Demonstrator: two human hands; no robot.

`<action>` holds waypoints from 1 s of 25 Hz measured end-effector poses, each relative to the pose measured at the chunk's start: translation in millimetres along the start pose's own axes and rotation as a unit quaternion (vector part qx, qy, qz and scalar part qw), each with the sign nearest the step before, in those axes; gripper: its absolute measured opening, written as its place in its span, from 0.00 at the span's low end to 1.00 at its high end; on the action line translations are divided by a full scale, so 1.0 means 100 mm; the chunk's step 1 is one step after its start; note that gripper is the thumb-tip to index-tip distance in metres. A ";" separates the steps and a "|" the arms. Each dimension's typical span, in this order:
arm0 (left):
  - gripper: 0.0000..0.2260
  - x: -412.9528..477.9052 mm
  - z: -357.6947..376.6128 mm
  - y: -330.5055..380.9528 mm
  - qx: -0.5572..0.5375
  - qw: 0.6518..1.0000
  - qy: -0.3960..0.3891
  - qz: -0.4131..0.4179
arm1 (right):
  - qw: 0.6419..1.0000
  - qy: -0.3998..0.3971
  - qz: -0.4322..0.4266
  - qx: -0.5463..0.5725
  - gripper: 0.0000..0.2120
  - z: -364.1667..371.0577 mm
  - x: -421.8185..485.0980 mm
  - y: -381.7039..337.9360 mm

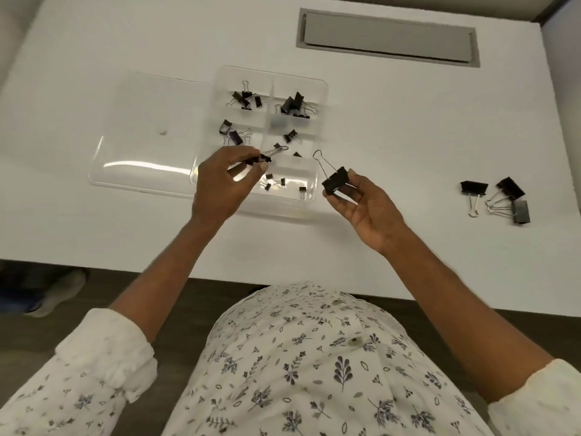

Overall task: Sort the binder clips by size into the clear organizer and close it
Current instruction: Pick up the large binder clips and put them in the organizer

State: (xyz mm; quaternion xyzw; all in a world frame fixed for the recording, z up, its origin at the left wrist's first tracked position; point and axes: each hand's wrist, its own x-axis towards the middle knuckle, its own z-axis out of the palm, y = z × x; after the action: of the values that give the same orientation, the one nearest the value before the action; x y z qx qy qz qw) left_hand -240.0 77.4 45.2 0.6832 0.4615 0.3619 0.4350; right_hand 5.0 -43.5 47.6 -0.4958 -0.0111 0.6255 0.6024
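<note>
The clear organizer (pixel 320 89) lies open on the white table, its lid (pixel 147 121) folded out flat to the left. Black binder clips sit in several of its compartments, larger ones at the back, tiny ones at the front. My left hand (pixel 220 184) hovers over the organizer's front left part, pinching a medium binder clip (pixel 262 158) with its wire handles pointing right. My right hand (pixel 367 209) is just right of the organizer's front edge and holds a large binder clip (pixel 335 180) between thumb and fingers. Three large clips (pixel 496 196) lie loose on the table at the right.
A grey recessed cable flap (pixel 390 36) is set into the table behind the organizer. The table's near edge (pixel 125 265) runs in front of my body. A shoe (pixel 59 294) shows on the floor at the lower left.
</note>
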 end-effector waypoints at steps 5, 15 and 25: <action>0.10 0.09 -0.69 -0.36 0.105 0.993 -0.008 0.047 | 0.985 -0.037 -0.049 -0.159 0.09 0.68 0.18 0.22; 0.12 0.22 -0.98 -0.72 0.167 0.983 -0.016 0.072 | 0.796 -0.031 -0.288 -0.532 0.07 1.42 0.60 0.68; 0.12 0.23 -0.74 -0.73 0.173 0.980 -0.041 0.087 | 0.694 -0.019 -0.362 -0.622 0.06 1.17 0.69 0.71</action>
State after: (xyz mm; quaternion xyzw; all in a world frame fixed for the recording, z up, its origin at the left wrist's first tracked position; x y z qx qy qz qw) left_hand -322.0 132.7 5.6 0.8002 0.4373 0.2847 0.2956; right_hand -107.1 57.9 22.1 -0.7030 -0.5873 0.2189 0.3360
